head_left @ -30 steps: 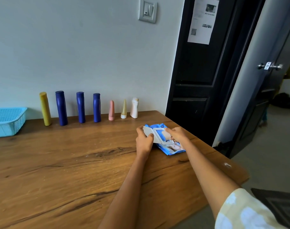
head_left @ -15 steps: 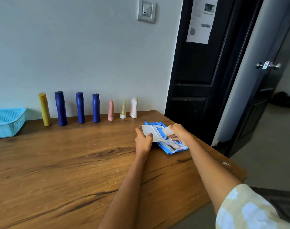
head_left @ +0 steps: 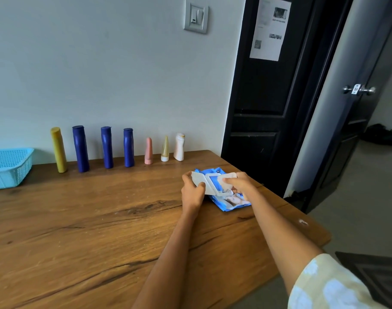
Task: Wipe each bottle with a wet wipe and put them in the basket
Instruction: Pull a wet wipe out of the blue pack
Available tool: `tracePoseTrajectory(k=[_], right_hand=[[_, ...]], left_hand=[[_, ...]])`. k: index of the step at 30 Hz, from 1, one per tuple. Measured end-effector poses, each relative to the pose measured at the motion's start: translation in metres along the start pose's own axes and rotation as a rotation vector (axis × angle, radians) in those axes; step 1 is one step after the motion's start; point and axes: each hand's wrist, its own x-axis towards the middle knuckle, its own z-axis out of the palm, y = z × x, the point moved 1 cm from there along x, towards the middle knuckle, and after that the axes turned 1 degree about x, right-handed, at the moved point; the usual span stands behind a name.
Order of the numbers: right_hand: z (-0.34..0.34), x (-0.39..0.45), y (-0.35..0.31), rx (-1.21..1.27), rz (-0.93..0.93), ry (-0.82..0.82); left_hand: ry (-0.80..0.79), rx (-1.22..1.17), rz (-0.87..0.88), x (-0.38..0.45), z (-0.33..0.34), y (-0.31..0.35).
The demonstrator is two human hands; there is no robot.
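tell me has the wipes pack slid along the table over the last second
No. The wipes pack keeps its spot near the table's far right corner, in front of the white bottle. Only the view shifted; the left hand holds its flap open.

Soft daylight — sharp, edges bowed.

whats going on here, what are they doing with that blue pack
A person is getting a wet wipe out of the blue pack lying on the wooden table. The left hand holds the pack's white flip lid open while the right hand pinches a wipe at the opening. Seven bottles stand untouched in a row along the wall, and the light blue basket sits at the table's far left.
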Motion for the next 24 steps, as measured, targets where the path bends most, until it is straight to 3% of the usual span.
tracePoseTrajectory(k=[6, 9, 11, 13, 15, 18, 24], right_hand=[[-0.001, -0.006, 0.000, 0.138, -0.051, -0.027], [-0.002, -0.010, -0.003, 0.125, -0.071, -0.065], [-0.003, -0.012, -0.004, 0.133, -0.068, -0.067], [-0.004, -0.011, -0.004, 0.139, -0.051, -0.063], [-0.004, -0.010, -0.002, 0.157, -0.038, -0.089], [-0.005, -0.011, 0.001, 0.198, -0.036, -0.143], [-0.006, -0.006, 0.009, 0.279, -0.020, -0.140]], left_hand=[[0.064, 0.075, -0.004, -0.001, -0.002, 0.003], [0.195, 0.541, 0.066, -0.003, -0.001, 0.008], [0.206, 0.939, 0.292, -0.001, 0.003, 0.017], [0.119, 1.102, 0.502, 0.003, 0.015, 0.029], [-0.010, 1.112, 0.528, 0.011, 0.029, 0.038], [-0.097, 1.075, 0.421, 0.024, 0.049, 0.041], [-0.080, 0.568, 0.100, 0.043, 0.050, 0.037]])
